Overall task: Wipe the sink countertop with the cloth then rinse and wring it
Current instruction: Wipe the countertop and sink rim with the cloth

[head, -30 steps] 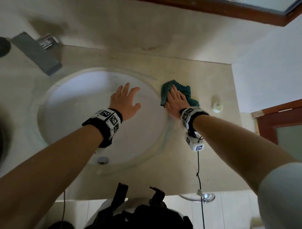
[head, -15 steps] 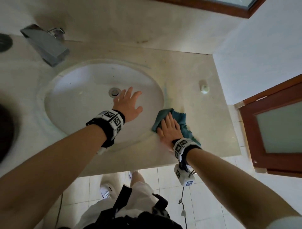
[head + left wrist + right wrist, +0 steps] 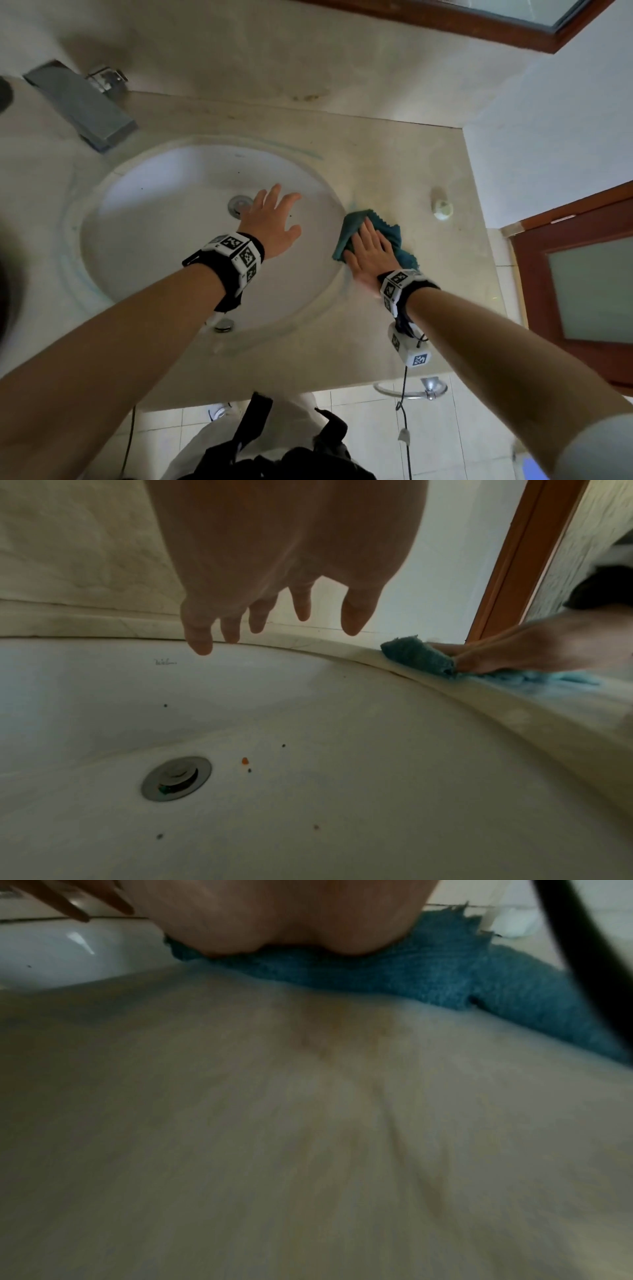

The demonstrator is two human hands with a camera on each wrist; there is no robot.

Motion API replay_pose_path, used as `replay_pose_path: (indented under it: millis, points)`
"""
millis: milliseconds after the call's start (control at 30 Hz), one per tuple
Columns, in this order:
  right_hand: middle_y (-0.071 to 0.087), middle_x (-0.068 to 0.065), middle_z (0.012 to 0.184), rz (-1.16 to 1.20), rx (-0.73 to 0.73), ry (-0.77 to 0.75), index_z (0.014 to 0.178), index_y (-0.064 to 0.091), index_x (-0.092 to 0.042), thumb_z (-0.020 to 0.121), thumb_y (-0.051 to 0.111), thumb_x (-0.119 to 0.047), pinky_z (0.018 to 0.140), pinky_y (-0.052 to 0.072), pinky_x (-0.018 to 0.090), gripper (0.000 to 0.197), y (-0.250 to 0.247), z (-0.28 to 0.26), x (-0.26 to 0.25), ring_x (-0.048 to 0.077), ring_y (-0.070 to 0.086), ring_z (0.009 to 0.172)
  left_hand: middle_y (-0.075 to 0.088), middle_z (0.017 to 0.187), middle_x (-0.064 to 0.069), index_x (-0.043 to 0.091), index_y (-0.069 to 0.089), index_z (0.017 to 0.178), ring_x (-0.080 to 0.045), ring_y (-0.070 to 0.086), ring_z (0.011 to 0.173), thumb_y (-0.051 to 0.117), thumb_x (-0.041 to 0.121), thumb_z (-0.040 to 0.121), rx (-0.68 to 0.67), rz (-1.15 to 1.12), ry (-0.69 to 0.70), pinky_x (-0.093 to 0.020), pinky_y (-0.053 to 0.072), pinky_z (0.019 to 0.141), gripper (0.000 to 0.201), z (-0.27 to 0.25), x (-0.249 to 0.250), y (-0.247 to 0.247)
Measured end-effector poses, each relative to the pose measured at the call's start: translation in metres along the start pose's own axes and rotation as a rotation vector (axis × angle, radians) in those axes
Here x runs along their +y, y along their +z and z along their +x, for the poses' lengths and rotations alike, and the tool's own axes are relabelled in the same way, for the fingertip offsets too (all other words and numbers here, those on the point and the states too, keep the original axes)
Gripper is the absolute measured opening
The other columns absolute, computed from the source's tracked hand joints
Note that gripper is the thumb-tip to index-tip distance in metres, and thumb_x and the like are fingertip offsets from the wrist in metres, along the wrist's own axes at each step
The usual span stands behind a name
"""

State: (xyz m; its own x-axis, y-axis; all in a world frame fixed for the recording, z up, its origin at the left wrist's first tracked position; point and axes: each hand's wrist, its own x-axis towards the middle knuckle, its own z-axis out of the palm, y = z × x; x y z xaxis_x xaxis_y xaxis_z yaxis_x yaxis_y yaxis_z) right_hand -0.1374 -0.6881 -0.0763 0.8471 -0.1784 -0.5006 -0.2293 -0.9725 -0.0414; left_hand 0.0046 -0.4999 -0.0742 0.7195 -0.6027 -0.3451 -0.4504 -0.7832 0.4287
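A teal cloth (image 3: 387, 229) (image 3: 416, 654) (image 3: 428, 969) lies on the beige countertop (image 3: 394, 164) just right of the white basin (image 3: 164, 240). My right hand (image 3: 368, 251) presses flat on it with straight fingers, and its palm covers much of the cloth. My left hand (image 3: 274, 219) (image 3: 274, 620) hovers over the basin with fingers spread, holding nothing, near the metal drain (image 3: 239, 205) (image 3: 176, 777).
A grey tap (image 3: 82, 102) stands at the back left. A small white round object (image 3: 442, 207) sits on the counter's right side. A wooden door (image 3: 579, 287) is at the right and a towel ring (image 3: 411, 389) hangs under the counter's front edge.
My right hand slid the cloth toward the front edge of the counter, then back away from it along the basin's right rim. The left hand stayed spread over the basin.
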Motion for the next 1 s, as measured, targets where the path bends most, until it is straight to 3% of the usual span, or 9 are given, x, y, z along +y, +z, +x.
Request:
replay_pose_path:
  millis: [300, 500, 667, 900, 1000]
  points:
    - [-0.004, 0.008, 0.162, -0.046, 0.042, -0.047, 0.154, 0.003, -0.01, 0.103, 0.018, -0.038, 0.121, -0.004, 0.037, 0.06, -0.054, 0.103, 0.031, 0.022, -0.012, 0.149, 0.002, 0.163, -0.004, 0.036, 0.017, 0.148, -0.031, 0.003, 0.149, 0.047, 0.044, 0.092, -0.012, -0.078, -0.128, -0.054, 0.012, 0.116, 0.064, 0.053, -0.005, -0.014]
    - [-0.001, 0.006, 0.163, -0.045, 0.083, -0.026, 0.154, 0.006, -0.012, 0.102, 0.018, -0.038, 0.121, -0.002, 0.038, 0.059, -0.058, 0.123, 0.028, 0.021, -0.01, 0.149, 0.002, 0.163, -0.004, 0.036, 0.017, 0.149, -0.031, 0.002, 0.149, 0.045, 0.044, 0.092, 0.009, -0.068, -0.143, -0.053, 0.012, 0.117, 0.064, 0.051, -0.007, -0.022]
    - [0.002, 0.004, 0.163, -0.016, 0.124, 0.016, 0.154, 0.01, -0.013, 0.101, 0.02, -0.037, 0.121, 0.0, 0.04, 0.059, -0.041, 0.096, 0.019, 0.021, -0.008, 0.149, 0.002, 0.163, -0.005, 0.035, 0.017, 0.149, -0.032, 0.002, 0.149, 0.047, 0.044, 0.092, 0.025, -0.065, -0.117, -0.054, 0.012, 0.117, 0.064, 0.025, -0.01, -0.024]
    - [0.003, 0.007, 0.162, 0.037, 0.122, 0.088, 0.15, 0.017, -0.011, 0.1, 0.02, -0.036, 0.121, 0.001, 0.041, 0.056, 0.009, 0.004, -0.011, 0.022, -0.007, 0.15, 0.005, 0.162, -0.008, 0.034, 0.02, 0.148, -0.034, 0.006, 0.148, 0.05, 0.043, 0.091, 0.045, -0.049, -0.062, -0.055, 0.015, 0.116, 0.065, -0.036, -0.024, -0.014]
    - [0.001, 0.009, 0.162, 0.068, 0.103, 0.14, 0.15, 0.017, -0.009, 0.101, 0.018, -0.036, 0.121, 0.001, 0.041, 0.057, 0.027, -0.035, -0.035, 0.022, -0.008, 0.149, 0.013, 0.159, -0.007, 0.033, 0.023, 0.145, -0.034, 0.015, 0.145, 0.05, 0.045, 0.088, 0.066, -0.019, -0.014, -0.057, 0.023, 0.111, 0.064, -0.063, -0.037, -0.005]
